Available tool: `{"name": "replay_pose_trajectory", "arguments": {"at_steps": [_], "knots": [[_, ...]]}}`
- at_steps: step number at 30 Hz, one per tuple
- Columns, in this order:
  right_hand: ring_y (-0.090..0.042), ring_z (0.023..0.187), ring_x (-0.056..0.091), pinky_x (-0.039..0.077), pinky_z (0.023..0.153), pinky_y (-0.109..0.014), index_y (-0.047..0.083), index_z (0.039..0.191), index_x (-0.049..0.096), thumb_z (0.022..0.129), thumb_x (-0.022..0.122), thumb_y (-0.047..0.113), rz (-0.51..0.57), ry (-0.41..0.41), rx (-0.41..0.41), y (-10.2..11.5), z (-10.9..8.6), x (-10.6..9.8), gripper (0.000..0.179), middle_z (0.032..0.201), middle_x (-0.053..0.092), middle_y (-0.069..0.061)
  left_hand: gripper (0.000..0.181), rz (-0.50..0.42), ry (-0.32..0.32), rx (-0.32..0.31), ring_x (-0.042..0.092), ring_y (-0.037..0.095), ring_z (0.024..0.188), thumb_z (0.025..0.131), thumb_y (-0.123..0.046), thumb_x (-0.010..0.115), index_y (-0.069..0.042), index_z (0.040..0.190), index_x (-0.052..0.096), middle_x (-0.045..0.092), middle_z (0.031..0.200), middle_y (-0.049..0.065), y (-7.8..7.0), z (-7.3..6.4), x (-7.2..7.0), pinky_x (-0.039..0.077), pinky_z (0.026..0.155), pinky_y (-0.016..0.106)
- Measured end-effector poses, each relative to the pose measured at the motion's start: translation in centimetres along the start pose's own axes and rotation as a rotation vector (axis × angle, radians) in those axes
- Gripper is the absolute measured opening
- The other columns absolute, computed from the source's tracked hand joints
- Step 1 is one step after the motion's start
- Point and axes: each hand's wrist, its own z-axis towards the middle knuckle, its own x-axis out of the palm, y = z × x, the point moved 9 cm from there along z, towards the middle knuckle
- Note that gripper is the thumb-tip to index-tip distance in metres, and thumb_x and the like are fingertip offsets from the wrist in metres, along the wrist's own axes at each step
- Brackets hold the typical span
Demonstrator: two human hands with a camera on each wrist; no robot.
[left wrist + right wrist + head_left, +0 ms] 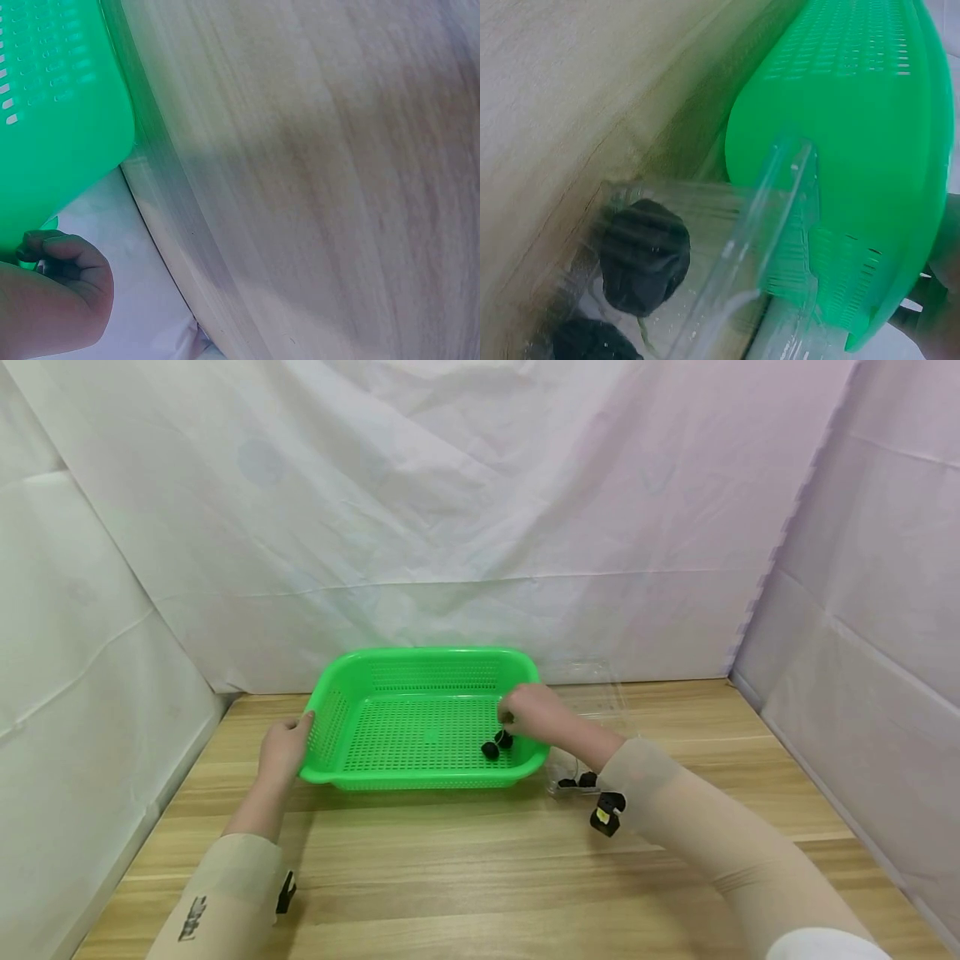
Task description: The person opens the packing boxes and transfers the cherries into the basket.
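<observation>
A green plastic basket (431, 781) with slotted sides stands on the wooden table. My left hand (283, 747) grips its left rim, with the thumb on top; curled fingers show in the left wrist view. Over the basket's right end, my right hand (536, 710) reaches in with bent fingers and pinches the thin stem of a pair of dark cherries (490, 750). Beside the basket on the right is a clear plastic box (787, 180), partly hidden by my right forearm. More dark cherries (645, 257) lie in it, one with a greenish stem.
White cloth (480, 527) hangs behind the table (435, 868), and cloth walls stand on both sides. The clear lid of the box rises toward the back cloth. Small black devices (606, 814) are strapped under both wrists.
</observation>
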Motion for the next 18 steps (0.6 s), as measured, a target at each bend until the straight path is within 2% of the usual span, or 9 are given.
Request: {"name": "replay_pose_trajectory", "arguments": {"at_steps": [7, 11, 18], "knots": [[-0.016, 0.083, 0.065, 0.054, 0.076, -0.031, 0.011, 0.088, 0.075, 0.085, 0.072, 0.010, -0.015, -0.024, -0.025, -0.1, -0.9, -1.0, 0.005, 0.086, 0.071, 0.001, 0.070, 0.000, 0.010, -0.002, 0.053, 0.023, 0.084, 0.104, -0.047, 0.029, 0.015, 0.132, 0.048, 0.055, 0.108, 0.024, 0.0, 0.0, 0.1, 0.046, 0.067, 0.030], [-0.016, 0.084, 0.065, 0.054, 0.076, -0.030, 0.009, 0.089, 0.075, 0.086, 0.072, 0.010, -0.006, -0.025, -0.026, -0.3, -1.5, -1.4, 0.005, 0.088, 0.071, 0.000, 0.072, -0.002, 0.015, -0.006, 0.054, 0.024, 0.086, 0.104, -0.048, 0.028, 0.015, 0.134, 0.045, 0.055, 0.112, 0.025, 0.0, 0.0, 0.1, 0.047, 0.068, 0.029], [-0.017, 0.084, 0.066, 0.054, 0.078, -0.032, 0.009, 0.090, 0.076, 0.085, 0.072, 0.010, -0.024, -0.073, -0.046, -0.6, -2.8, -2.4, 0.006, 0.089, 0.072, 0.000, 0.070, -0.006, 0.011, -0.001, 0.054, 0.017, 0.074, 0.104, -0.047, 0.030, 0.015, 0.129, 0.050, 0.057, 0.098, 0.019, 0.0, 0.0, 0.0, 0.048, 0.061, 0.027]]}}
